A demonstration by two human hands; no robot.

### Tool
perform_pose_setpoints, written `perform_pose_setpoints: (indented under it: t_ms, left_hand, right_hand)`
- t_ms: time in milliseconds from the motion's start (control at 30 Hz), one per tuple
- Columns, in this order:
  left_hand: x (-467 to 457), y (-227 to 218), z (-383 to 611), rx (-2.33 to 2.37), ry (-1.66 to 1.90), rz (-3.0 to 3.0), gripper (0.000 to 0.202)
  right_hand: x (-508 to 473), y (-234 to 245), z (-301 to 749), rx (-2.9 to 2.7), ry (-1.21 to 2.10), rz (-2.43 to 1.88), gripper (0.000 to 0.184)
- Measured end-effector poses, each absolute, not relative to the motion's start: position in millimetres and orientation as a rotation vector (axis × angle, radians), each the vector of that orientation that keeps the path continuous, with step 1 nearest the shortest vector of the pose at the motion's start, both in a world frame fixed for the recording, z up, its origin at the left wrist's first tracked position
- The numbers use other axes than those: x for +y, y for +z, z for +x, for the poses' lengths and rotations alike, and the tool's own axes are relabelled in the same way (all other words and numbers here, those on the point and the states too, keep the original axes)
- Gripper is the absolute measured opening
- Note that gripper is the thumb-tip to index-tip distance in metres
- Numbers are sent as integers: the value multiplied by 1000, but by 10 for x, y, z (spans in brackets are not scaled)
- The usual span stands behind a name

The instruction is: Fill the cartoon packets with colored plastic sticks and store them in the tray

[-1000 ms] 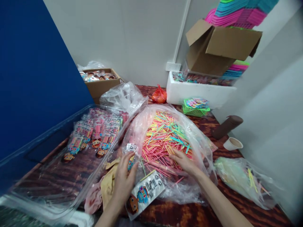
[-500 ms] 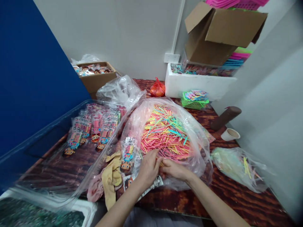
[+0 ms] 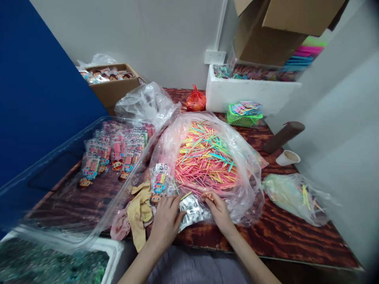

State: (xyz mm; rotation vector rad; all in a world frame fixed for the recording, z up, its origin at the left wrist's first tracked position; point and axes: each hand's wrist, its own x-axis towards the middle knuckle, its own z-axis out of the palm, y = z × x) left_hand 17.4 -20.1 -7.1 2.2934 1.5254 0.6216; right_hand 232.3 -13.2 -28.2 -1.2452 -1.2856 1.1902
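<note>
My left hand (image 3: 168,216) is over the near edge of the table, its fingers closed around a thin yellow stick (image 3: 186,195) that pokes out past the fingertips. My right hand (image 3: 218,210) is pinched around small sticks (image 3: 209,197), with only their reddish and yellow ends showing. Between the hands lies a silver printed packet (image 3: 192,212), partly under my left fingers. Beyond them a clear plastic bag (image 3: 248,189) gapes around a heap of pink, yellow, green and blue sticks (image 3: 204,161). A filled cartoon packet (image 3: 159,181) lies just beyond my left hand.
Filled packets (image 3: 117,150) lie in a clear tray (image 3: 118,205) at left. Yellow cloth (image 3: 139,211) is beside my left wrist. A paper cup (image 3: 288,157), a brown flask (image 3: 282,138) and a bag of sticks (image 3: 296,199) stand right. A foam box (image 3: 251,92) is behind.
My hands have moved apart, the left one leftward and the right one slightly right. The silver packet between them now shows more. The view has tilted slightly downward.
</note>
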Motion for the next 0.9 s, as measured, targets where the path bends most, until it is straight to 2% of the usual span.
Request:
perform_pose_setpoints:
  t_ms: [167,533,700,833,900]
  left_hand:
    - [-204,-65,167,1549,596,2305,38]
    - [-218,-117,120,1579,577,2339,44]
    - [-213,-98,147,1621,660,2231,36]
    - [-179,-64,150,1620,724,2140,9]
    - [-160,-58,131,1598,724,2124,16]
  right_hand:
    - [-148,-330,2320,-1281,1148,-1243,12]
    - [-196,-310,2306,-1368,1051,-1332,16]
    - [-205,-343,2305,-1393,1030,-1321,19]
    - [-191,-353,2309,-1447,1026,-1328,20]
    - [-184,-352,2308,-1476,1023,-1328,23]
